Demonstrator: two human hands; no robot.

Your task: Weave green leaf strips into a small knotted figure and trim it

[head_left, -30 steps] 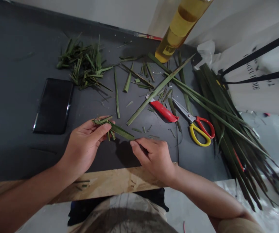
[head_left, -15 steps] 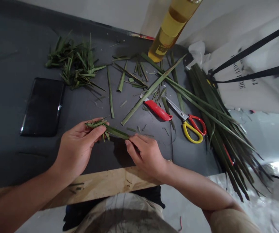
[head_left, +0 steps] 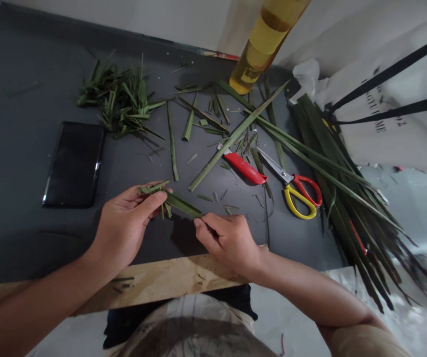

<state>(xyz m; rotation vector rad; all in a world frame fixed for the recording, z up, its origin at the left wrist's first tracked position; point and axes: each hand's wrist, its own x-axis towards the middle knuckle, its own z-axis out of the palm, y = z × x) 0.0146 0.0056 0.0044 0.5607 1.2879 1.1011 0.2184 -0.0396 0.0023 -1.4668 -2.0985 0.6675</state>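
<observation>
My left hand (head_left: 133,218) is closed, its thumb pressing a small bundle of folded green leaf strips (head_left: 154,190) against the fingers. From that bundle one wider leaf strip (head_left: 181,204) runs out to the right. Its far end is pinched between the thumb and forefinger of my right hand (head_left: 228,238), so the strip spans the gap between both hands. Both hands are above the near edge of the dark table (head_left: 146,253). Short leaf scraps (head_left: 205,198) lie on the table just beyond my right hand.
Behind the hands lie a red-handled cutter (head_left: 246,168), scissors (head_left: 300,196) with red and yellow grips, and a leaf pile (head_left: 124,99). A black phone (head_left: 73,166) is on the left. A yellow bottle (head_left: 261,47) stands at the back; long leaves (head_left: 332,188) spread along the right.
The view has shifted slightly, moving everything a little to the right. The strip between the hands has turned to show more of its flat face; both hands keep their hold.
</observation>
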